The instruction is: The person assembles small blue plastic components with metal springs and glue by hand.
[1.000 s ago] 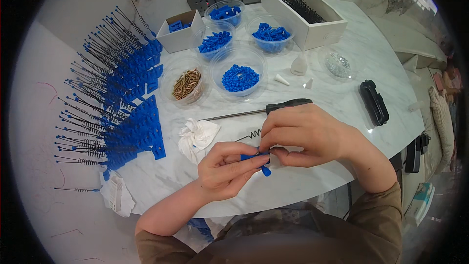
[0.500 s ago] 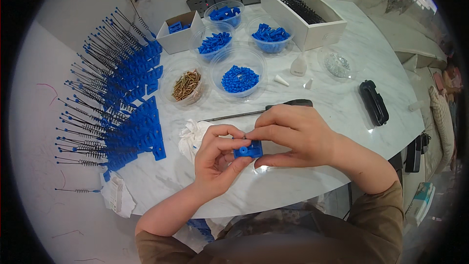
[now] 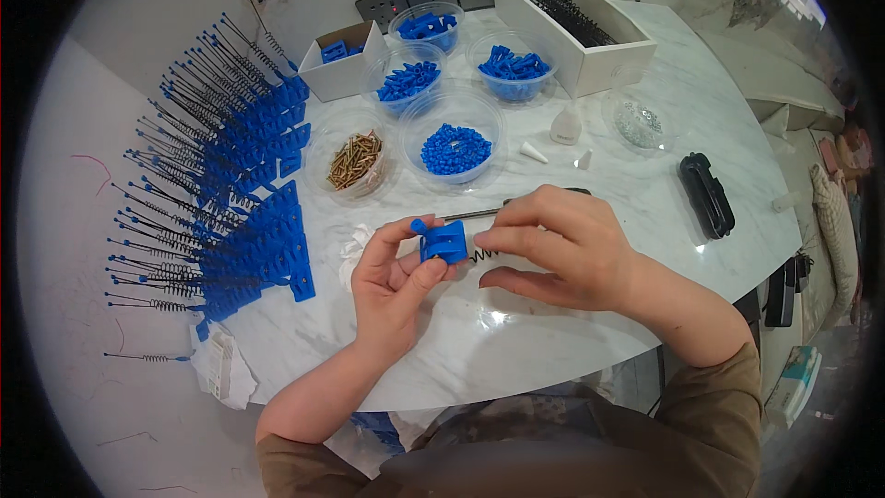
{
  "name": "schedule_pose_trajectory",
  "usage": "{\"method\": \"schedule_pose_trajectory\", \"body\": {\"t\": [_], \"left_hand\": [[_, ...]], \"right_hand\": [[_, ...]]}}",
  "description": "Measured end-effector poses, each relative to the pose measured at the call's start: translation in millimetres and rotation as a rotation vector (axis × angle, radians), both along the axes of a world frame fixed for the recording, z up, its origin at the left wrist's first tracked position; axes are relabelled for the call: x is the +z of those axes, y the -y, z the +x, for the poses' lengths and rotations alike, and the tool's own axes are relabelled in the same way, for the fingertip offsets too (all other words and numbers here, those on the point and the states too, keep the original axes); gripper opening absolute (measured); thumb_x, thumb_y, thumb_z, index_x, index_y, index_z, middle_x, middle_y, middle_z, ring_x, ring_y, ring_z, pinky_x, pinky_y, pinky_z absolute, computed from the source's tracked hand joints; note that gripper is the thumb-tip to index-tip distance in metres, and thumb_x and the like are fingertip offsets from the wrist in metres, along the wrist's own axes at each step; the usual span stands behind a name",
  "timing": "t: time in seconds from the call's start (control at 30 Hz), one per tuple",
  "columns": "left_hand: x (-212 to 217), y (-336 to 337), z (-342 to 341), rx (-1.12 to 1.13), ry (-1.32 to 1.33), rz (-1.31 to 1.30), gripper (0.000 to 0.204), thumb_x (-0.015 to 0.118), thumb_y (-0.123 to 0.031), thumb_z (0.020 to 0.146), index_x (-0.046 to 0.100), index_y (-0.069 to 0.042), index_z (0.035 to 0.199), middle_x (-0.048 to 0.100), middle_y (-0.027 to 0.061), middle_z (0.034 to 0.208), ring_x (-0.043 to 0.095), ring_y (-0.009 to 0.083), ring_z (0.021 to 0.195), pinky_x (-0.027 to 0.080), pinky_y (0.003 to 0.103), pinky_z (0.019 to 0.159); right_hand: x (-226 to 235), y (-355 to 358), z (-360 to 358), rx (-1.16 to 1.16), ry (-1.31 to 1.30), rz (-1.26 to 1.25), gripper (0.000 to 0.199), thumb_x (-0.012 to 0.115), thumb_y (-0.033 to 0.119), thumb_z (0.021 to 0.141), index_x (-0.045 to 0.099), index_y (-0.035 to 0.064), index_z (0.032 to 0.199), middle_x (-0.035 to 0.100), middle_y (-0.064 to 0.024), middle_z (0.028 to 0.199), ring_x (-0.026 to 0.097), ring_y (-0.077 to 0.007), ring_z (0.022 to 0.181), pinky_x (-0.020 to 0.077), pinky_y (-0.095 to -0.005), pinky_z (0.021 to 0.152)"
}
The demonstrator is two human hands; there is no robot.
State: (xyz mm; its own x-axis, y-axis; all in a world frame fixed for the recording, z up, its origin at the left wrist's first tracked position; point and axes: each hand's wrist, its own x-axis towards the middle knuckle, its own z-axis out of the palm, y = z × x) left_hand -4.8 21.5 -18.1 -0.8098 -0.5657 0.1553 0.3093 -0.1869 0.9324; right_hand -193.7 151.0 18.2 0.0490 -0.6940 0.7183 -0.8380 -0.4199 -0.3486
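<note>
My left hand [image 3: 392,281] pinches a blue plastic bracket [image 3: 446,243] between thumb and fingers; a short round blue stub points up at its left end. Just to its right is my right hand [image 3: 567,254], thumb and fingers apart. In the gap between them shows part of a black coil spring [image 3: 481,255]; whether it joins the bracket or lies behind it I cannot tell. Beyond the hands lies a long tool with a dark metal shaft [image 3: 468,215], its black handle mostly hidden by my right hand. Crumpled white tissue [image 3: 355,254] lies behind my left hand.
Rows of blue pieces with black springs [image 3: 253,254] cover the left side. Tubs of screws [image 3: 353,162], blue beads [image 3: 455,151] and blue parts [image 3: 509,71] stand behind, with a white box of black spring wires [image 3: 590,60]. A black case [image 3: 706,195] lies right.
My left hand has turned the blue bracket and moved it slightly left and up. My right fingers have come away from it, and the black spring now shows between.
</note>
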Motion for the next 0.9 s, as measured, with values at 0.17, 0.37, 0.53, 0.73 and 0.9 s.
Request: {"method": "schedule_pose_trajectory", "body": {"t": [0.17,0.37,0.53,0.73,0.9], "left_hand": [[0.7,-6.7,-1.6,-0.035,-0.042,0.158,0.045,0.058,0.005,0.091,0.042,-0.001,0.132,0.051,0.014,0.129,0.062,0.0217,0.107,0.055,0.032,0.09],[10.3,-10.1,-7.5,-0.015,0.026,0.296,0.05,0.06,0.001,0.09,0.041,-0.005,0.136,0.048,0.0095,0.129,0.059,0.0173,0.107,0.05,0.028,0.093],[4.2,-11.6,-1.1,-0.035,-0.052,0.2,0.042,0.059,0.0,0.091,0.047,-0.004,0.131,0.051,0.0098,0.129,0.061,0.0171,0.104,0.051,0.027,0.091],[4.0,4.2,-0.4,0.259,-0.027,0.185,0.034,0.06,-0.001,0.092,0.052,-0.002,0.125,0.056,0.0097,0.124,0.063,0.0193,0.105,0.052,0.024,0.084],[5.1,3.6,-5.3,0.342,0.004,0.15,0.036,0.06,-0.004,0.093,0.05,0.001,0.127,0.058,0.0103,0.12,0.062,0.0189,0.108,0.052,0.022,0.088]], "right_hand": [[-7.0,4.1,11.9,0.011,-0.041,-0.049,0.045,0.085,0.017,0.064,0.068,0.0111,0.106,0.062,-0.0047,0.094,0.062,-0.0209,0.076,0.0508,-0.0313,0.063],[-9.4,7.0,11.7,0.046,-0.053,-0.044,0.042,0.083,0.014,0.067,0.069,0.0117,0.106,0.061,-0.0059,0.096,0.062,-0.0227,0.08,0.0505,-0.0336,0.064],[7.5,-0.9,-12.9,-0.199,-0.101,0.094,0.025,0.075,0.012,0.071,0.068,0.0105,0.095,0.059,-0.0048,0.093,0.059,-0.0231,0.081,0.0502,-0.034,0.064],[0.0,-5.4,-17.4,-0.357,-0.277,0.427,0.021,0.073,0.014,0.072,0.066,0.0036,0.089,0.056,-0.0067,0.095,0.054,-0.0231,0.095,0.0508,-0.0339,0.073],[-14.4,-1.3,-15.3,-0.396,-0.318,0.448,0.021,0.073,0.015,0.072,0.063,0.0017,0.086,0.055,-0.0079,0.096,0.053,-0.025,0.097,0.049,-0.0347,0.078]]}}
